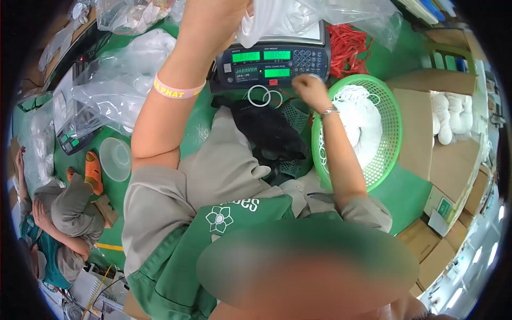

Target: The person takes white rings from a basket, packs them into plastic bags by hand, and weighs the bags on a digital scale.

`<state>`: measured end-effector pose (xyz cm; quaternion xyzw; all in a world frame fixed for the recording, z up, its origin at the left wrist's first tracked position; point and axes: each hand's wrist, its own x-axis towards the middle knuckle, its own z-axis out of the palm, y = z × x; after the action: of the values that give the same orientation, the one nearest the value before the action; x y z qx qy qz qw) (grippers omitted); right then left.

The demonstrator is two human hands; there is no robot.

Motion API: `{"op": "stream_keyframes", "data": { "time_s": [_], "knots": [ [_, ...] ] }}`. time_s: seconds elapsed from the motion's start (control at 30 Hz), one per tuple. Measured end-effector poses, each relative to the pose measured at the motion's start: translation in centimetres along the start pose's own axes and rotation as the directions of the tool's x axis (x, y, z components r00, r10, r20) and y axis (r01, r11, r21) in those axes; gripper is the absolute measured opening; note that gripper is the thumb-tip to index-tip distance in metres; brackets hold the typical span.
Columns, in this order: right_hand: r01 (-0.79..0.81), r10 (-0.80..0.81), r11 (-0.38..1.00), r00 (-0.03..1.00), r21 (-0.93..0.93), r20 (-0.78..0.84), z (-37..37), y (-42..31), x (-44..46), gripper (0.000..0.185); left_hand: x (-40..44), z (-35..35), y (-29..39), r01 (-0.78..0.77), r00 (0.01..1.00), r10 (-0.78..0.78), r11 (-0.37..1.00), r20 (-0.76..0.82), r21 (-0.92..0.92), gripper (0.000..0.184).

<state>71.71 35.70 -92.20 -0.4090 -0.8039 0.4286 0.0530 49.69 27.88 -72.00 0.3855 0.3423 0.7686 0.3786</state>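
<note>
My left hand (221, 21), with a pink wristband, is raised at the top edge beside a clear plastic bag (298, 16) of white items; its fingers are mostly cut off. Below the bag is a JADEVER counting scale (272, 64) with lit green displays. My right hand (312, 92) is closed just below the scale's right corner, and what it holds cannot be made out. Two white rings (258, 96) show to its left, above a black cloth (269, 128). A green basket (392, 128) holding white looped cord (362, 125) stands beside my right forearm.
Red strips (346, 50) lie right of the scale. Cardboard boxes (421, 130), one with white bundles (452, 114), stand at the right. More clear bags (120, 80) and a translucent bowl (115, 159) are at the left. Another person (74, 208) sits at the far left.
</note>
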Motion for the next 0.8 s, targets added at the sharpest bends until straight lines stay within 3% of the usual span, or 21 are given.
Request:
{"op": "stream_keyframes", "data": {
  "time_s": [0.03,0.13,0.17,0.23,0.27,0.3,0.33,0.37,0.43,0.5,0.53,0.63,0.7,0.77,0.8],
  "knots": [
    [-0.103,0.105,0.994,0.993,-0.044,0.060,2.4,1.9,0.4,0.023,-0.1,0.4,0.0,0.000,0.996,0.004,0.999,-0.089,0.042,0.008],
    [-0.156,0.158,0.944,0.987,-0.292,-0.017,7.7,4.6,0.9,0.031,-1.1,-2.5,-1.0,0.107,0.992,-0.114,0.986,0.048,0.130,0.005],
    [-0.213,0.225,0.907,0.974,-0.363,-0.011,8.6,4.4,1.0,0.035,-1.3,-4.0,-2.1,0.183,0.976,-0.199,0.968,0.082,0.172,0.019],
    [-0.307,0.328,0.861,0.944,-0.405,-0.017,9.7,3.4,0.3,0.040,-3.1,-5.3,-2.2,0.404,0.891,-0.452,0.822,0.029,0.400,0.014],
    [-0.326,0.378,0.807,0.926,-0.492,0.006,9.8,2.5,0.1,0.045,-4.1,-5.7,-4.5,0.246,0.953,-0.303,0.807,0.018,0.537,0.013],
    [-0.324,0.379,0.809,0.925,-0.490,0.014,10.0,2.5,0.1,0.045,-5.3,-7.6,-6.5,0.335,0.884,-0.466,0.575,-0.038,0.746,0.012],
    [-0.318,0.386,0.780,0.922,-0.540,0.014,10.2,2.6,0.2,0.042,-6.9,-8.4,-7.8,0.382,0.824,-0.565,0.501,-0.041,0.777,0.019],
    [-0.312,0.394,0.746,0.919,-0.588,0.012,10.3,2.7,0.3,0.040,-8.8,-9.0,-9.5,0.139,0.876,-0.481,0.337,0.044,0.931,0.015],
    [-0.303,0.378,0.722,0.926,-0.622,-0.011,10.8,3.6,0.8,0.036,-11.9,-9.8,-11.9,0.229,0.739,-0.674,0.245,-0.004,0.942,0.018],
    [-0.243,0.405,0.696,0.910,-0.676,0.089,11.0,4.8,1.5,0.033,-14.4,-10.3,-14.3,0.303,0.718,-0.685,0.156,-0.118,0.940,0.023],
    [-0.242,0.366,0.711,0.929,-0.660,0.053,11.0,4.6,1.4,0.026,-14.9,-10.1,-14.5,0.334,0.682,-0.706,0.069,-0.190,0.940,0.027],
    [-0.282,0.327,0.810,0.945,-0.514,-0.003,10.2,3.8,0.7,0.022,-15.6,-11.4,-16.2,0.307,0.714,-0.655,-0.022,-0.246,0.951,0.030],
    [-0.307,0.345,0.858,0.938,-0.412,0.019,9.7,4.4,0.7,0.024,-15.8,-12.7,-17.1,0.334,0.670,-0.701,-0.010,-0.245,0.942,0.032],
    [-0.312,0.320,0.939,0.947,-0.143,0.034,10.6,7.1,1.3,0.026,-16.6,-13.6,-18.2,0.333,0.673,-0.705,0.020,-0.223,0.943,0.033],
    [-0.313,0.308,0.934,0.950,0.171,0.060,11.8,9.6,1.6,0.027,-16.6,-13.4,-18.1,0.319,0.656,-0.722,0.000,-0.221,0.948,0.032]
  ]
}}
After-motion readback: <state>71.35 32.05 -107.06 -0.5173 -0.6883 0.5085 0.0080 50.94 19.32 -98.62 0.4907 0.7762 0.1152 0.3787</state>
